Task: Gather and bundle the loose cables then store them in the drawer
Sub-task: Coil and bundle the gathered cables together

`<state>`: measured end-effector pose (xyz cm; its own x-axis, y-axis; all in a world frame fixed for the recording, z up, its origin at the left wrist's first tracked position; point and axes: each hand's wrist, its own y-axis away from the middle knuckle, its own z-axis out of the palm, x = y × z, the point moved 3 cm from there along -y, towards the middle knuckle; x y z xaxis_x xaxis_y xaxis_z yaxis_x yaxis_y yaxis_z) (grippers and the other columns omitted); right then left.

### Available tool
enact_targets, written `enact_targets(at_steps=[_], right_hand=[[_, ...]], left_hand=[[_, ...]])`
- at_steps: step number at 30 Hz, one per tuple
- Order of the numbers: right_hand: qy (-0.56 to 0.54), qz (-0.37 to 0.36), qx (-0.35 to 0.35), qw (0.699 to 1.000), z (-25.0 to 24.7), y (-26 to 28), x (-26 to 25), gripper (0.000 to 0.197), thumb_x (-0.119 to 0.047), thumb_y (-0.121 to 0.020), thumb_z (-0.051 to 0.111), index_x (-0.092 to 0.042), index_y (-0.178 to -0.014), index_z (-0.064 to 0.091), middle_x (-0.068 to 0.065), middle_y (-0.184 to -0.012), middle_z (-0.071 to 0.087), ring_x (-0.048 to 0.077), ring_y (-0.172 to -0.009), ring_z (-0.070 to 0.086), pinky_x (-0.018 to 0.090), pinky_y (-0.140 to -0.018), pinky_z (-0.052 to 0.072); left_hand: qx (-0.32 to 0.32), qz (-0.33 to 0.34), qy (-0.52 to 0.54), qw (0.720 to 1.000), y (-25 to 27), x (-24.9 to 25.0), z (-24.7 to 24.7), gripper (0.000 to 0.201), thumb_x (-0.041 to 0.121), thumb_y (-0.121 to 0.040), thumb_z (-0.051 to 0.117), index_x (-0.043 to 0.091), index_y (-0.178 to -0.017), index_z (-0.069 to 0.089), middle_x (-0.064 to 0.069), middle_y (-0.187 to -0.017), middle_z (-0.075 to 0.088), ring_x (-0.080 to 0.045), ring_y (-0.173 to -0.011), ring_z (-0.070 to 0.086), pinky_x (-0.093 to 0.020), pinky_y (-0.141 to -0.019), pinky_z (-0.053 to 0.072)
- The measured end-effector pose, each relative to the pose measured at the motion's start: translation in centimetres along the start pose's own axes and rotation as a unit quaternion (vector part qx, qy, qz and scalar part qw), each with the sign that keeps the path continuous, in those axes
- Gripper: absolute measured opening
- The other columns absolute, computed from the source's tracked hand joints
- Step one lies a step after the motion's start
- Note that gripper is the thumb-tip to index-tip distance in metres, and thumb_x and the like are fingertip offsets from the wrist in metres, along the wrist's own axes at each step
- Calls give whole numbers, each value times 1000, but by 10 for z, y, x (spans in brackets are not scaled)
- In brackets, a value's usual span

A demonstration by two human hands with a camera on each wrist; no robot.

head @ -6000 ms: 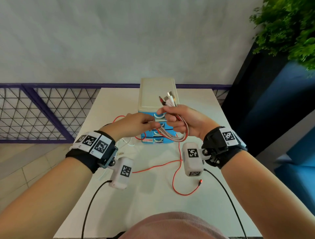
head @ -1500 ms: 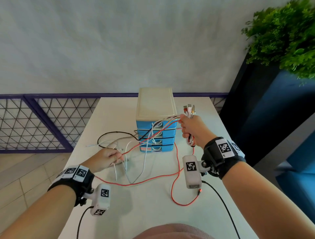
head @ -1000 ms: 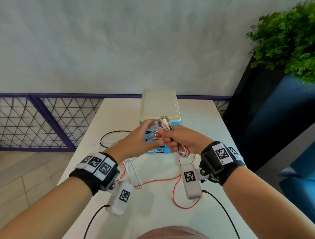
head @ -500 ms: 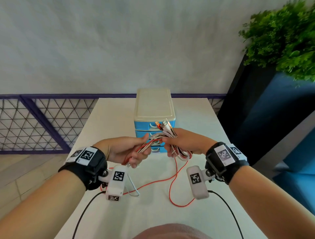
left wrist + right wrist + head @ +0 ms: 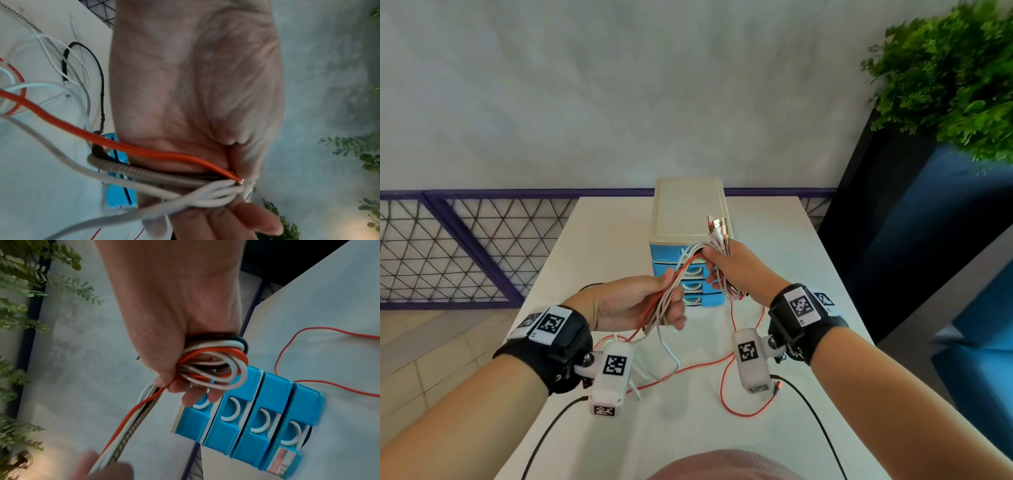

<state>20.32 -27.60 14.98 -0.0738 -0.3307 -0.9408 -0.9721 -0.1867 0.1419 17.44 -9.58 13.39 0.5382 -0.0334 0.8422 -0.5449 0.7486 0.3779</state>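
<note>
Before the drawer unit [image 5: 690,240], our right hand [image 5: 736,270] clamps the coiled cables [image 5: 213,363]; our left hand [image 5: 633,301] pinches the trailing strands [image 5: 671,294], so we feed slack gently, keeping loops even.

we see even, soft daylight from the head view, dimmer bluish wrist views, motion blur and bent wide-angle edges.

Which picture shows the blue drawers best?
The right wrist view: all four blue drawers face the camera, shut, handles clear. The head view shows them partly hidden behind the cables and right hand. The left wrist view catches only a blue sliver.
</note>
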Motion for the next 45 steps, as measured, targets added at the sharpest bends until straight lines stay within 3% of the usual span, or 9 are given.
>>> enact_targets(at_steps=[5, 12, 18, 24, 28, 35, 38, 42, 45], right_hand=[[-31, 17, 5, 999, 0, 0, 9, 16, -23, -101, 45, -9, -95, 50, 1, -67, 49, 11, -49, 48, 21, -47, 46], [-171, 93, 3, 981, 10, -3, 21, 37, -46, -99, 43, -13, -93, 56, -2, -61, 42, 11, -50, 43, 25, -52, 43], [-380, 145, -46, 913, 18, 2, 18, 62, -75, -83, 40, -17, -72, 57, 5, -72, 42, 17, -60, 47, 25, -57, 47], [-337, 134, -89, 928, 18, 12, 9, 51, -63, -70, 68, -17, -91, 59, 7, -77, 59, 21, -71, 56, 34, -75, 43], [-300, 146, -61, 941, 25, 7, 10, 36, -42, -72, 80, -18, -75, 54, 3, -66, 49, 16, -57, 50, 27, -55, 44], [-336, 140, 25, 931, 28, -2, 14, 29, -37, -94, 58, -15, -76, 59, -1, -68, 54, 11, -52, 53, 22, -45, 41], [-408, 121, 61, 903, 19, -6, 9, 32, -36, -97, 53, -13, -74, 54, 1, -64, 52, 14, -54, 54, 26, -51, 48], [-512, 110, 43, 851, 4, -6, 0, 36, -38, -99, 48, -15, -71, 45, 0, -63, 45, 15, -54, 52, 30, -60, 48], [-572, 83, 8, 816, 7, -5, -8, 41, -41, -96, 50, -13, -67, 46, 4, -65, 52, 20, -68, 61, 36, -73, 53]], left_hand=[[17, -43, 31, 998, 15, 4, -1, 48, 45, -93, 33, 12, -76, 63, -4, -63, 53, -16, -55, 52, -27, -64, 51], [191, 51, -155, 968, -2, 8, 17, 36, 36, -101, 31, 13, -78, 45, 2, -60, 34, -11, -44, 31, -21, -46, 27], [351, 73, -652, 668, -10, 11, 55, 14, 24, -101, 37, 15, -91, 42, -2, -99, 66, -28, -88, 60, -34, -61, 37], [329, 23, -768, 549, -10, 19, 69, 28, 1, -90, 38, 11, -115, 43, -8, -102, 64, -31, -88, 64, -34, -57, 32], [320, 28, -790, 521, -19, 14, 76, 41, 4, -93, 40, 5, -133, 34, -10, -105, 62, -29, -87, 64, -34, -57, 36], [303, 29, -789, 533, -24, 17, 75, 29, 16, -98, 40, 5, -124, 44, -7, -90, 60, -27, -76, 60, -31, -53, 32], [300, 21, -719, 626, -19, 19, 71, 39, 43, -100, 31, 11, -98, 52, -1, -72, 54, -19, -60, 52, -31, -54, 35], [200, 9, -520, 831, -19, 10, 66, 39, 42, -99, 34, 18, -73, 49, 3, -61, 55, -11, -46, 55, -26, -55, 42], [160, 30, -539, 826, -23, 4, 64, 32, 36, -99, 36, 21, -73, 46, 3, -64, 53, -11, -52, 50, -26, -56, 41]])
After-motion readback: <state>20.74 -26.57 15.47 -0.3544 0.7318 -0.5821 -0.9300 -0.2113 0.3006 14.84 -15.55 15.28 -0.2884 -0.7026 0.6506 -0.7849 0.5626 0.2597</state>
